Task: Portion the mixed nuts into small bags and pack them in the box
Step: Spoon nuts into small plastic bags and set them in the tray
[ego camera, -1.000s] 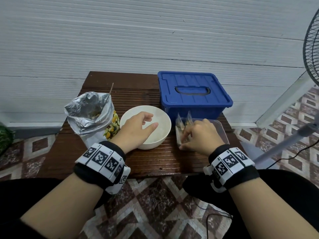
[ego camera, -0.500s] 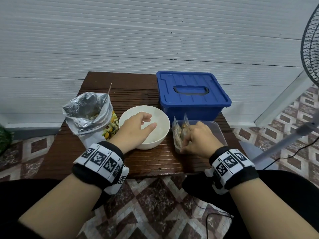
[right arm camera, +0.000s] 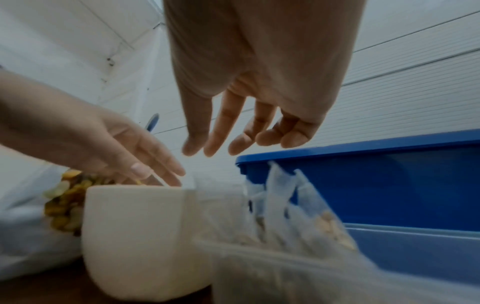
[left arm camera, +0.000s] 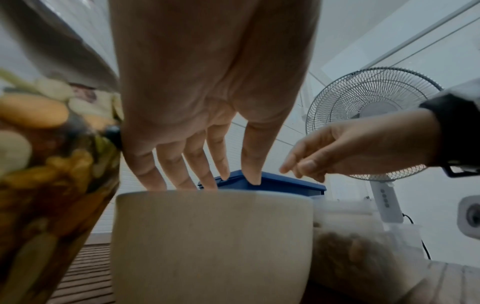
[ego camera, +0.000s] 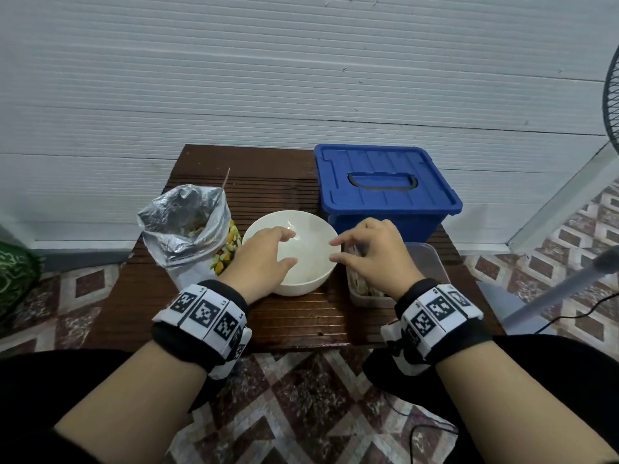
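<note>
A white bowl [ego camera: 301,276] stands mid-table and looks empty. My left hand [ego camera: 292,248] hovers over its left side, fingers straight, holding nothing. My right hand [ego camera: 332,251] hangs open over the bowl's right rim, just above the clear plastic container [ego camera: 430,262]. Small filled bags [right arm camera: 298,207] of nuts stand upright in that container. An open foil bag of mixed nuts [ego camera: 187,229] stands left of the bowl. The blue box [ego camera: 385,185] sits behind the container with its lid on. In the left wrist view the left fingers [left arm camera: 182,164] end just above the bowl [left arm camera: 207,236].
The small dark wooden table [ego camera: 268,182] ends just in front of the bowl; tiled floor lies beyond. A white wall runs close behind. A standing fan [left arm camera: 374,115] is off to the right, its pole [ego camera: 562,289] beside the table's right edge.
My right hand has let go of the small bag in the clear container, opened, and moved left and up to the bowl's rim. The left hand stays over the bowl.
</note>
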Demonstrator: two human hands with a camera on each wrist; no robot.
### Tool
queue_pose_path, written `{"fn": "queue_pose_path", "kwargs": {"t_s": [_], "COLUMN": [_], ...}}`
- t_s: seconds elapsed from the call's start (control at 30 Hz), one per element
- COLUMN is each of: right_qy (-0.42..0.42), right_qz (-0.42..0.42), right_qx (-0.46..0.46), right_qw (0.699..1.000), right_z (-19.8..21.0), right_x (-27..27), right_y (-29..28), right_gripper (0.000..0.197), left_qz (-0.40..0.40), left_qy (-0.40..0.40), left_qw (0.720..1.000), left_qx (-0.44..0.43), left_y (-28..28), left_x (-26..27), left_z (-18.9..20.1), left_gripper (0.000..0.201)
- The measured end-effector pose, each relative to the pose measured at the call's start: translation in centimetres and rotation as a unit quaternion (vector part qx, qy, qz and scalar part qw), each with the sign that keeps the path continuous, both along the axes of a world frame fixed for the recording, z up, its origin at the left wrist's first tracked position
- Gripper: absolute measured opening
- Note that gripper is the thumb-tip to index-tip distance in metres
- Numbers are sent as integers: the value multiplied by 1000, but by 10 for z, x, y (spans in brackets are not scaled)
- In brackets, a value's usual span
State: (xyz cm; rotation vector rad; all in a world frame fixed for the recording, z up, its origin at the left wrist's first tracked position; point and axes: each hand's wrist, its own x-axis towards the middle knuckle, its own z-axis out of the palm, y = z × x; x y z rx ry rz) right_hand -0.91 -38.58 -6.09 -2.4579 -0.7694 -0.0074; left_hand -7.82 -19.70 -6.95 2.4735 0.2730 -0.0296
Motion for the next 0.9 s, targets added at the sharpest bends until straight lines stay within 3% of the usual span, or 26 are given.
{"fn": "queue_pose_path", "kwargs": {"t_s": [0.13,0.33,0.67,0.9], "right_qy": [-40,-14,45,15], "right_qz": [39,78,47,38], "right_qx": [-119,-315,-278,-308], "right_qw": [991,946,958,950], "right_z": [2,-3,-17,-16], "right_x": [0,4,4,5], "right_y": [29,62,68,75], "right_gripper": [33,65,46,61], "left_qz": [4,1,-8,-3], "left_qy": [31,44,59,57], "left_qw": [999,999,998,998], "left_qx": [10,11,11,-1], "left_y": [1,4,5,5], "left_x": [1,1,1,1], "left_z": [-5,-7,-7,-6], "left_gripper": [50,52,51,49]}}
